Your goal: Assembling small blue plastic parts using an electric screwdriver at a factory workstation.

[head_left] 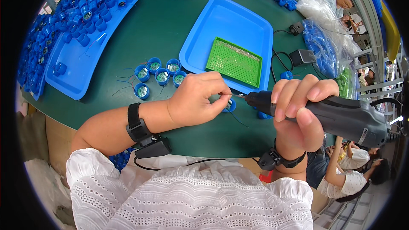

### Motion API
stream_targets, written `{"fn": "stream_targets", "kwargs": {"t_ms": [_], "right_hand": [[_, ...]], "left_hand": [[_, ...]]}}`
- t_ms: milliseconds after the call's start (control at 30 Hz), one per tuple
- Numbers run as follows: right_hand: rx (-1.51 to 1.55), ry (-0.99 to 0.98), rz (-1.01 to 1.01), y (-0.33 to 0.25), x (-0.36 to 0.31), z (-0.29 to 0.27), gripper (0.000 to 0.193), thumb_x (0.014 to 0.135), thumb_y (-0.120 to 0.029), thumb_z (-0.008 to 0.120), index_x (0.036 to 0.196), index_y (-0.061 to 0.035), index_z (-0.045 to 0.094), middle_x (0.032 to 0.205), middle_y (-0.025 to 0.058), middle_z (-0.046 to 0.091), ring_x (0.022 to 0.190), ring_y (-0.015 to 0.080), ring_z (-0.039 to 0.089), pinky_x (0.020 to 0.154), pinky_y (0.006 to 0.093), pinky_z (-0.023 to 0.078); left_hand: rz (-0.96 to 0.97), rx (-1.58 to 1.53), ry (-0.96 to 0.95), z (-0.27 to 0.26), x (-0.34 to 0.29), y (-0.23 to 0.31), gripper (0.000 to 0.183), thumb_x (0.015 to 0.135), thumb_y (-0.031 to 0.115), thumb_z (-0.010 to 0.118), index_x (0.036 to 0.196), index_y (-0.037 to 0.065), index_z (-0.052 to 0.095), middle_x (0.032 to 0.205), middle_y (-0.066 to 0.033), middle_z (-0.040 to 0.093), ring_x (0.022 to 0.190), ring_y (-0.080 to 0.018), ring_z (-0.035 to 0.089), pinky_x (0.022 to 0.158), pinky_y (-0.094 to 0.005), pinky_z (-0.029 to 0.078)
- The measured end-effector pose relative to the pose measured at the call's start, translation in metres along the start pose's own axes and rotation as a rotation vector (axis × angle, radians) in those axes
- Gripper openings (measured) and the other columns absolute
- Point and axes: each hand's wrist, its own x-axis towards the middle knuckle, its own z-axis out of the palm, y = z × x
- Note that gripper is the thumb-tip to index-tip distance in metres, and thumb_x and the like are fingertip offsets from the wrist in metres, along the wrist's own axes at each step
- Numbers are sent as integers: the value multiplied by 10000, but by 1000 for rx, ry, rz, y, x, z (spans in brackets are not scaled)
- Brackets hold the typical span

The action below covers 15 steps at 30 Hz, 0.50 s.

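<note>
My right hand (pixel 300 110) is wrapped around a black electric screwdriver (pixel 341 119), held almost level with its bit (pixel 237 95) pointing left. At the tip of that bit, my left hand (pixel 202 96) pinches thumb and forefinger together; whatever is between them is too small to make out. Right below the fingertips stands a blue cup (pixel 230 105), partly hidden, with a dark wire trailing out. Left of my left hand several blue cups (pixel 162 76) stand grouped, with green circuit boards inside and thin wires sticking out.
Beyond my hands, a blue tray (pixel 204 30) holds a green perforated tray (pixel 234 61) with small metal pieces. At left, another blue tray (pixel 70 87) adjoins a heap of blue cups (pixel 51 34). Plastic bags (pixel 319 38) and a black box (pixel 302 57) with cables lie right. Other people sit farther right.
</note>
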Motion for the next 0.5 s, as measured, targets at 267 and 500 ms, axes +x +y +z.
{"fn": "stream_targets", "kwargs": {"t_ms": [267,500], "right_hand": [[-14,19,3,0,2,-1,301,760,-115,667,947,-94,432,654,36,514,532,157,514,618,332,437],[29,-9,-6,-3,2,-10,276,767,-94,629,963,-81,434,673,49,509,533,165,514,618,336,432]], "left_hand": [[-36,28,-23,-2,1,3,155,670,34,692,813,36,633,667,-38,553,466,-93,433,405,-234,321],[-71,-10,-38,-1,3,6,194,668,21,687,855,33,636,671,-31,552,438,-76,387,399,-221,300]]}}
